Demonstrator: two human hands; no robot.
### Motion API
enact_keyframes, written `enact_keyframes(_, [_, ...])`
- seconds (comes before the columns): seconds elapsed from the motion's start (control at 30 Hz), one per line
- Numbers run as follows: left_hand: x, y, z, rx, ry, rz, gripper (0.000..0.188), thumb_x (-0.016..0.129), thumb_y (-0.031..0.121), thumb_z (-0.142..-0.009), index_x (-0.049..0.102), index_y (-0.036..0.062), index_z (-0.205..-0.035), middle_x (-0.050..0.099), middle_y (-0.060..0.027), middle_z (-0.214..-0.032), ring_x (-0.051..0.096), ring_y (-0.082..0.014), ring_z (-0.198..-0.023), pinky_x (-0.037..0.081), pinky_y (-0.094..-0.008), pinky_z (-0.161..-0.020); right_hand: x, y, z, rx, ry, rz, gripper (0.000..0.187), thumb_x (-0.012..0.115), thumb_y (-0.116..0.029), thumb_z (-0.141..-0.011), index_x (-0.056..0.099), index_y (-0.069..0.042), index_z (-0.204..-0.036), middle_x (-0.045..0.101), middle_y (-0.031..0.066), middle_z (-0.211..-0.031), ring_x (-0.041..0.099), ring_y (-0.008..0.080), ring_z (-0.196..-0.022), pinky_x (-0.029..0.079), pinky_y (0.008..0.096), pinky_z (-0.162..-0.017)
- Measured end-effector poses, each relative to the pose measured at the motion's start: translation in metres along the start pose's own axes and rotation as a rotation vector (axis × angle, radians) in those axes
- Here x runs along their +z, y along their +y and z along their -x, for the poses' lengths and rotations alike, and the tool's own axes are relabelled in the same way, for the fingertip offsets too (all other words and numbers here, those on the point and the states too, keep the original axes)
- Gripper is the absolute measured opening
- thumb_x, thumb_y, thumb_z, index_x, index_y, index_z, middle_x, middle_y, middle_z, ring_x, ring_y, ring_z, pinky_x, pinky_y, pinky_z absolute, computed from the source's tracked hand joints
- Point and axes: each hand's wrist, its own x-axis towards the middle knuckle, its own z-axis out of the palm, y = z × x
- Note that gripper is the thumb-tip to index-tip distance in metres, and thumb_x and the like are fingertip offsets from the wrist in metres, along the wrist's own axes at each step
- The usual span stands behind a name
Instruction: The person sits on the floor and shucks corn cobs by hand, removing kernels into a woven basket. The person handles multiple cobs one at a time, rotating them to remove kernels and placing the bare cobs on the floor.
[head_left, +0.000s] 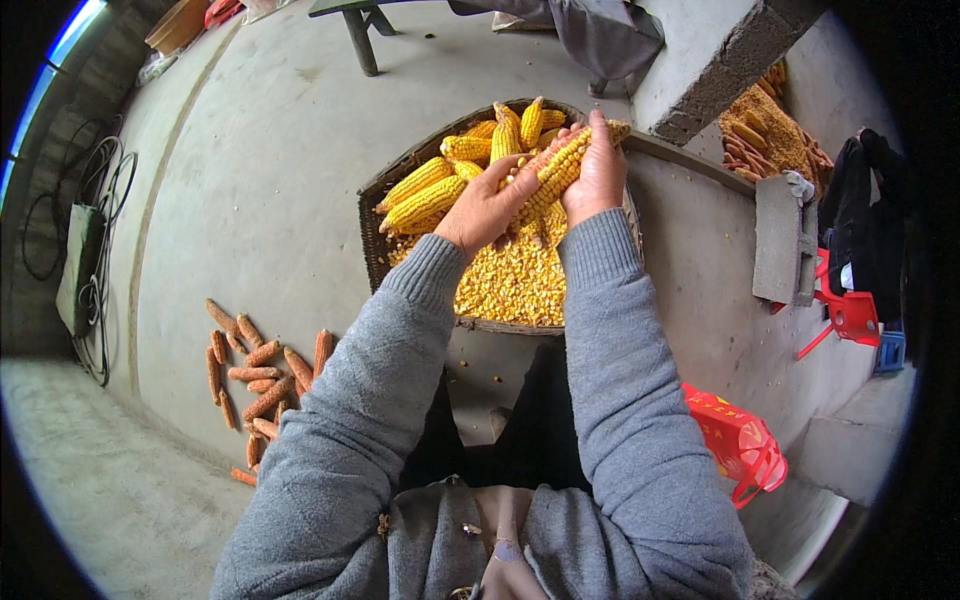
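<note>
Over a brown woven basket [371, 230] of yellow kernels [512, 288], left hand [478, 212] and right hand [598, 178] are gripping a part-shelled yellow corncob [562, 172], whole yellow ears [415, 184] remaining.

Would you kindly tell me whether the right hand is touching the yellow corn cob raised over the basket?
Touching: the head view shows the right hand gripping the yellow corn cob near its upper-right end, with no gap between them.

A grey knit cardigan [425, 545], ribbed at the cuffs [430, 275], is worn with black trousers [540, 430]; faint diamond-shaped lines cross its long sleeves [365, 390]; small shiny ornaments [383, 524] dot the front [570, 545], one of them gold-toned, at left.
</note>
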Motion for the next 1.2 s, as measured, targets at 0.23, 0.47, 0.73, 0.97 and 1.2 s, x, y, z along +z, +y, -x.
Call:
enact_keyframes(0.23, [0.0, -0.022, -0.013, 0.288, 0.085, -0.131, 0.039, 0.038, 0.027, -0.093, 0.049, -0.003, -0.116, 0.06, -0.0091, -0.083, 0.054, -0.013, -0.072, 0.045, -0.0246, -0.067, -0.004, 0.003, -0.007, 0.043, 0.004, -0.045, 0.024, 0.064, -0.02, -0.08, 0.05, -0.001, -0.086, 0.055, 0.0064, -0.072, 0.056, 0.0159, -0.059, 0.05, 0.0282, -0.054])
enact_keyframes(0.47, [-0.006, 0.004, 0.004, -0.091, -0.102, 0.285, 0.043, 0.045, 0.035, -0.09, 0.048, 0.0062, -0.122, 0.045, 0.001, -0.063, 0.036, -0.0047, -0.041, 0.031, -0.0219, -0.036, -0.004, -0.002, -0.005, 0.06, 0.045, -0.071, 0.025, 0.064, -0.021, -0.081, 0.051, -0.001, -0.086, 0.055, 0.0062, -0.072, 0.057, 0.0156, -0.063, 0.05, 0.0275, -0.058])
enact_keyframes(0.73, [-0.001, -0.012, -0.003, 0.244, 0.145, -0.234, 0.037, 0.038, 0.026, -0.093, 0.051, -0.0013, -0.114, 0.054, -0.0027, -0.073, 0.047, -0.0098, -0.065, 0.041, -0.0239, -0.062, -0.005, 0.001, -0.006, 0.039, 0.025, -0.058, 0.023, 0.062, -0.021, -0.082, 0.05, -0.001, -0.082, 0.055, 0.0054, -0.07, 0.057, 0.0153, -0.063, 0.05, 0.0284, -0.059])
enact_keyframes(0.97, [0.0, -0.007, 0.001, 0.133, -0.026, 0.114, 0.045, 0.051, 0.035, -0.088, 0.046, 0.0032, -0.121, 0.058, -0.0059, -0.089, 0.049, -0.0071, -0.051, 0.043, -0.0222, -0.038, -0.012, 0.002, -0.014, 0.095, 0.114, -0.104, 0.025, 0.062, -0.023, -0.083, 0.05, -0.001, -0.083, 0.054, 0.0056, -0.07, 0.057, 0.0156, -0.062, 0.05, 0.0286, -0.058])
enact_keyframes(1.2, [0.004, -0.016, -0.005, 0.351, 0.188, -0.113, 0.026, 0.04, 0.018, -0.093, 0.056, 0.0014, -0.105, 0.052, 0.0006, -0.07, 0.046, -0.0055, -0.06, 0.041, -0.021, -0.056, -0.011, 0.007, -0.014, 0.113, 0.063, -0.123, 0.025, 0.061, -0.024, -0.083, 0.05, -0.001, -0.082, 0.055, 0.0053, -0.071, 0.057, 0.0154, -0.062, 0.05, 0.0291, -0.058])
